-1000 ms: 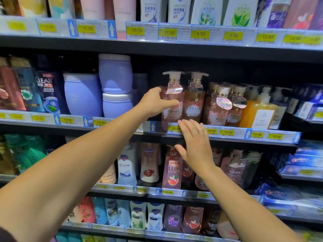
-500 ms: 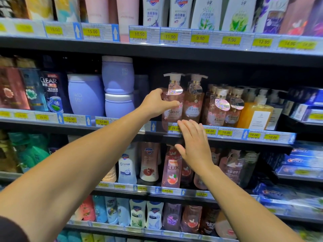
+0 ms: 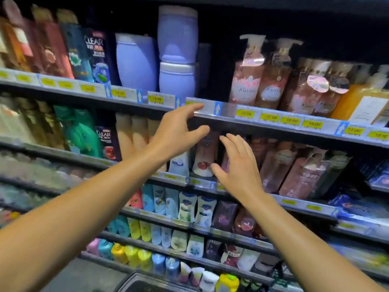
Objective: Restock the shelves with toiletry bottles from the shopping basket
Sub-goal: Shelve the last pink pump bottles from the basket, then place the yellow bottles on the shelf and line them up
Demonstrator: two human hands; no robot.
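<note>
Two pink Kustie pump bottles stand side by side on the shelf with yellow price tags. My left hand hovers below and left of them, in front of the shelf edge, fingers spread and loosely curved, holding nothing. My right hand is beside it, lower, fingers straight, empty, in front of the pink bottles one shelf down. A dark basket rim shows at the bottom edge.
Purple tubs and Clear shampoo bottles fill the shelf to the left. An orange pump bottle stands at right. Lower shelves hold several rows of body-wash bottles. A dark gap lies between the tubs and the pump bottles.
My left hand has let go of the pink pump bottle and dropped below the shelf edge. My right hand has lowered too. The view has tilted downward.
</note>
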